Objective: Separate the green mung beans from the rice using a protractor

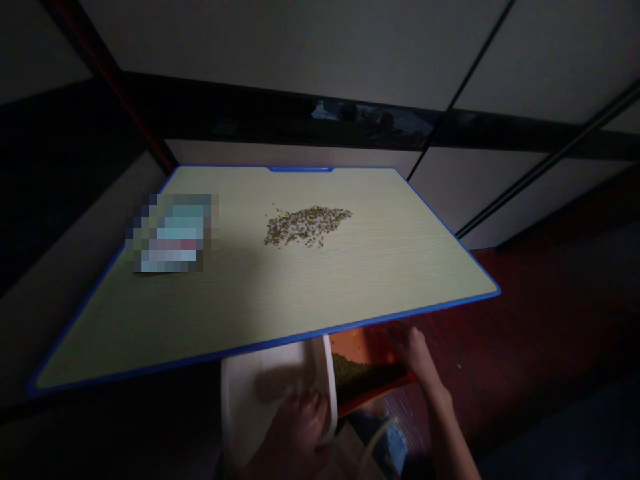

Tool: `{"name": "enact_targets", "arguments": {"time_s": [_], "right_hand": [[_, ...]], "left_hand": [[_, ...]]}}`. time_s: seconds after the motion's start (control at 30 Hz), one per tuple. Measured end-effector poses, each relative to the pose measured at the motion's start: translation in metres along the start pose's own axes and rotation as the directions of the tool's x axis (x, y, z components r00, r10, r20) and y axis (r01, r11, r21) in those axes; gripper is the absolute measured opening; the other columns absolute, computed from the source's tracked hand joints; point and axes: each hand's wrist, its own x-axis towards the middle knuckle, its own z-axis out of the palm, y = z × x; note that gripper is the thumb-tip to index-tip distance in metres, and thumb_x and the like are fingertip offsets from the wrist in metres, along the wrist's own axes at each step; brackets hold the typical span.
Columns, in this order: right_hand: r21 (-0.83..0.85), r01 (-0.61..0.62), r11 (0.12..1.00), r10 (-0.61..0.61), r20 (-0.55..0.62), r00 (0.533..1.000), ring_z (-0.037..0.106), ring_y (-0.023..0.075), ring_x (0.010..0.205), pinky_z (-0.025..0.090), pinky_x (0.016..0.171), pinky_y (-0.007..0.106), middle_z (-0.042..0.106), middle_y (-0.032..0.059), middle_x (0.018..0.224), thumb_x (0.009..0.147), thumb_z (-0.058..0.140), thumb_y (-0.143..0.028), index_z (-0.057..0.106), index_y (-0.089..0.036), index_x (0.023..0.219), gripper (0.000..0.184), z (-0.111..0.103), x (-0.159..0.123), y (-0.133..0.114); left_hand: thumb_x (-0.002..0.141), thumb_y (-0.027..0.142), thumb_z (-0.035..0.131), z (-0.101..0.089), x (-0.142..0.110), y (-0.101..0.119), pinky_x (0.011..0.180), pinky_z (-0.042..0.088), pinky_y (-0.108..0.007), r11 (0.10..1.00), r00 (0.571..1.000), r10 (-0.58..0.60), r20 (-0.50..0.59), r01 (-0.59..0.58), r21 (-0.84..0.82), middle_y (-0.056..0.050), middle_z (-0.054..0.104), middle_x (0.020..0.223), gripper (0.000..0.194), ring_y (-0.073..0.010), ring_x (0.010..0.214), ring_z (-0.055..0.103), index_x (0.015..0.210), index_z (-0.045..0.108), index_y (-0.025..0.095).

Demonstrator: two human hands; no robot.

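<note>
My left hand (pixel 304 421) is over the right side of a white plastic basin (pixel 227 393), its fingers curled together near the rim. What they hold, if anything, is hidden. Small pale grains (pixel 277 381) lie on the basin floor in shadow. My right hand (pixel 413 348) is at the right end of an orange container (pixel 350 341), its fingers bent, dark and blurred. Inside that container is a heap of small green beans (pixel 350 373). A thin patch of similar greenish beans (pixel 307 225) lies spread on the folding table (pixel 370 280) above both hands.
A blurred-out packet or sheet (pixel 175 233) lies at the table's left side. The blue table edge (pixel 400 313) overhangs both containers. Pale cabinet doors (pixel 300 40) with a dark band stand behind. Reddish wooden floor (pixel 500 347) shows at right.
</note>
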Motion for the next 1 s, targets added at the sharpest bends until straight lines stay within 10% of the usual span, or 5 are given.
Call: {"name": "enact_targets", "arguments": {"time_s": [1.0], "right_hand": [[0.027, 0.029, 0.999, -0.028, -0.030, 0.999, 0.068, 0.0282, 0.067, 0.050, 0.057, 0.031, 0.073, 0.0180, 0.077, 0.073, 0.045, -0.032, 0.072, -0.011, 0.075, 0.035, -0.007, -0.008, 0.003]], "left_hand": [[0.075, 0.030, 0.052, -0.011, -0.012, 0.008, 0.085, 0.040, -0.039, 0.990, 0.992, -0.129, -0.014, 0.128, -0.057, -0.013, 0.060, 0.106, 0.033, -0.0274, 0.099, 0.053, 0.104, 0.055, 0.014]]}}
